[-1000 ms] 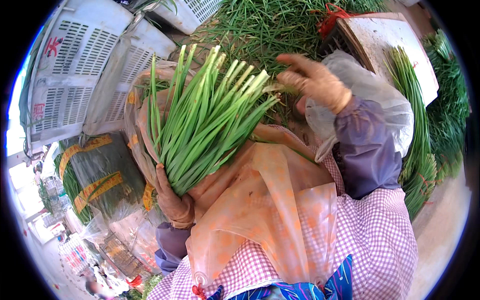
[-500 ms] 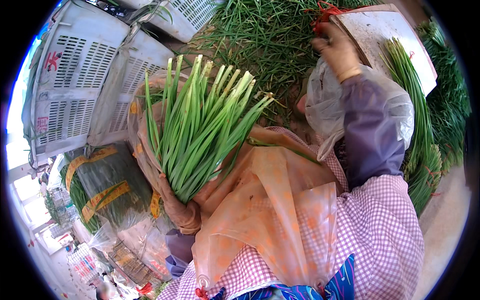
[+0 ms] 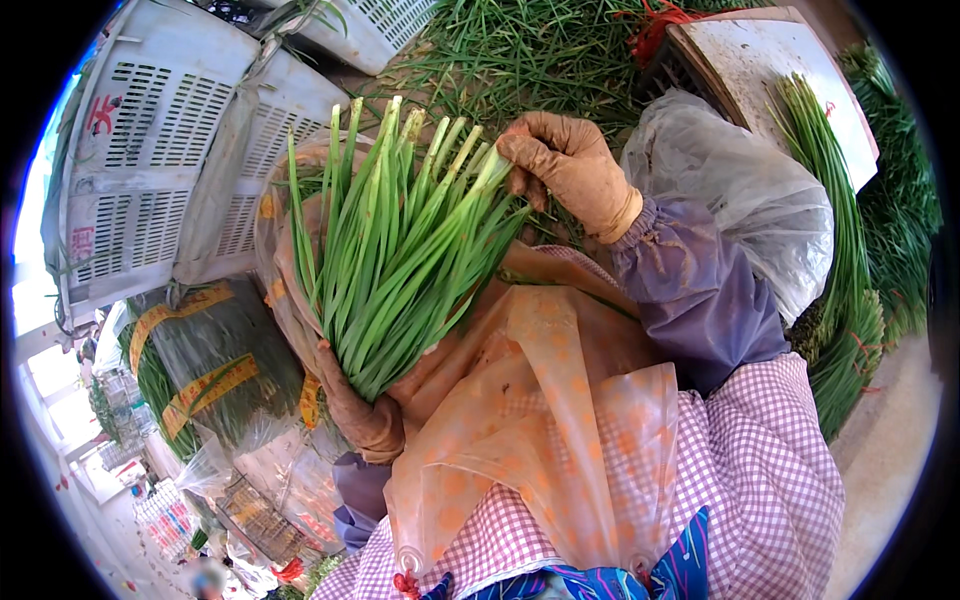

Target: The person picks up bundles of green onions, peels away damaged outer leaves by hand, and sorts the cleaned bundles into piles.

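A loose bunch of garlic chives (image 3: 400,250) lies fanned out over my lap, pale cut ends pointing away from me. My left hand (image 3: 370,428), in a brown-stained glove, is wrapped round the leafy lower part at the left; some of its fingers are hidden under the leaves. At the bunch's right side, my right hand (image 3: 575,170), gloved in tan, has its thumb and fingers closed on the pale stem ends. An orange-tinted translucent plastic apron (image 3: 540,400) covers my lap beneath the chives.
White slatted crates (image 3: 150,150) stand at the left, above a plastic-wrapped green bundle (image 3: 215,350). Loose green leaves (image 3: 530,60) litter the ground ahead. At the right are a clear plastic bag (image 3: 690,130), a white board (image 3: 770,60), red ties (image 3: 655,30) and long green bundles (image 3: 850,240).
My right hand has come left and nearer, from beside the red ties to the stem ends, and closed on them. My left hand keeps its hold with hardly any movement.
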Action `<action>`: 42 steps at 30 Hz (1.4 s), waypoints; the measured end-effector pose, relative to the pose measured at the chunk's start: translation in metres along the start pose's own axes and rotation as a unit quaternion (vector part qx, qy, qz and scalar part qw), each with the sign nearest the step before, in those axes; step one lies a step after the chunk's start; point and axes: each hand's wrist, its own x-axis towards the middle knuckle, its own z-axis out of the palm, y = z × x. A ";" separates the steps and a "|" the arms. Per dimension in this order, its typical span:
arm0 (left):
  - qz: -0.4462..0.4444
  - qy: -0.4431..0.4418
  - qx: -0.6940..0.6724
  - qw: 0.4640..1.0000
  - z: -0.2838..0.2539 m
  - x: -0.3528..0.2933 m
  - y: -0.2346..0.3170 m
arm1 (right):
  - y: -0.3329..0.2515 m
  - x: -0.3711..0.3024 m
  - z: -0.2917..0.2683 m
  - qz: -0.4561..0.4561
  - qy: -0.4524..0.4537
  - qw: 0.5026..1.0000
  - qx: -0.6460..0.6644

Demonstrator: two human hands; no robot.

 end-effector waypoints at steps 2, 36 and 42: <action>0.006 0.004 0.004 1.000 0.001 0.001 0.000 | 0.008 -0.003 0.001 -0.012 -0.051 0.998 0.037; -0.027 -0.093 -0.029 0.995 -0.020 0.011 0.011 | 0.010 0.117 -0.041 -0.199 0.120 0.911 -0.340; 0.007 -0.104 0.008 0.995 -0.026 0.024 0.014 | -0.018 0.091 0.008 -0.033 -0.248 0.933 -0.260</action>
